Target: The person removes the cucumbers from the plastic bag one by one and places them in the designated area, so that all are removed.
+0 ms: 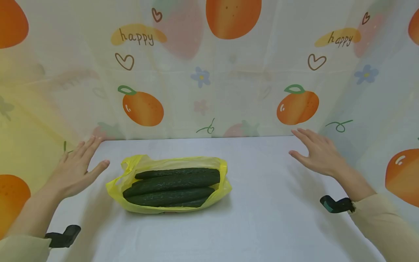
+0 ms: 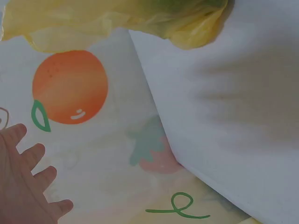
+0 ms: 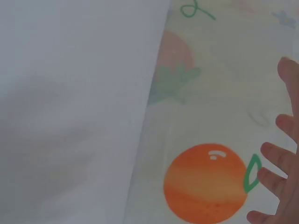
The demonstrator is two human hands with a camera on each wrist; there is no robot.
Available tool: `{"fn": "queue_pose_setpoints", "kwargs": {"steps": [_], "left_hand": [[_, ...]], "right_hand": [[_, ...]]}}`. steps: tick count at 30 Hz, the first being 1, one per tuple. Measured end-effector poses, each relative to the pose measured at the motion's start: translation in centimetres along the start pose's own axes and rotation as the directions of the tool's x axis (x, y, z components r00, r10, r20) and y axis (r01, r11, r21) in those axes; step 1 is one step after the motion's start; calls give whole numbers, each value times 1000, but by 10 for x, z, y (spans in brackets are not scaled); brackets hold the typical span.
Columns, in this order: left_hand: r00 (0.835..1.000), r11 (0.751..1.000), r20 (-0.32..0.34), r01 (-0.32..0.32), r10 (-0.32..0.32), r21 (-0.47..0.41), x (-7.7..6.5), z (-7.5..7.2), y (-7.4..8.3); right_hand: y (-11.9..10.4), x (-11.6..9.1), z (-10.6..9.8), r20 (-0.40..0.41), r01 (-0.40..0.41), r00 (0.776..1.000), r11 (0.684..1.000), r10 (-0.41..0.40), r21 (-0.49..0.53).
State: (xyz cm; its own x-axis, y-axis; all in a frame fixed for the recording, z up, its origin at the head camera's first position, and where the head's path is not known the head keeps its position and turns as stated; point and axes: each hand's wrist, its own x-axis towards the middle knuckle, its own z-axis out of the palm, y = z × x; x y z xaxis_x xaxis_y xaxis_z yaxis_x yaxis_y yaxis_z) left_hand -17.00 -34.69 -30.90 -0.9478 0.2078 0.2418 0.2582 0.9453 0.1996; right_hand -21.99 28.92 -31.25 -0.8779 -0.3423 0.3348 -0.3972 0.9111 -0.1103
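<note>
Several dark green cucumbers lie side by side in a yellow plastic bag, whose wide mouth faces up. The bag rests on the white table left of centre, its handle end pointing left. My left hand is held above the table to the left of the bag, fingers spread and nothing in them. Far to the right of the bag, my right hand hovers with straight fingers, also holding nothing. In the left wrist view, part of the yellow bag shows at the top.
Behind and beside the white table hangs a printed curtain with oranges, hearts and flowers. Dark straps with small devices sit on the left wrist and the right wrist. Both hands cast shadows on the tabletop.
</note>
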Motion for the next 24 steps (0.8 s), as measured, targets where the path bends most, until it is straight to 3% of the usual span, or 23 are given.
{"fn": "queue_pose_setpoints", "kwargs": {"steps": [5, 9, 15, 24], "left_hand": [[997, 998, -72, -37, 33, -50, -4, 1, 3], [994, 990, -110, -39, 24, -133, -8, 2, 6], [993, 969, -113, 3, -31, -245, -12, 5, 14], [988, 962, -150, 0, -42, -271, -13, 13, 29]], "right_hand": [[-10, 5, 1, -93, 40, 995, 999, -39, 19], [-19, 9, 1, -164, 86, 983, 995, -76, 56], [-39, 14, -1, -177, 121, 980, 975, -88, 186], [-74, 25, 0, -198, 204, 968, 948, -157, 244]]}}
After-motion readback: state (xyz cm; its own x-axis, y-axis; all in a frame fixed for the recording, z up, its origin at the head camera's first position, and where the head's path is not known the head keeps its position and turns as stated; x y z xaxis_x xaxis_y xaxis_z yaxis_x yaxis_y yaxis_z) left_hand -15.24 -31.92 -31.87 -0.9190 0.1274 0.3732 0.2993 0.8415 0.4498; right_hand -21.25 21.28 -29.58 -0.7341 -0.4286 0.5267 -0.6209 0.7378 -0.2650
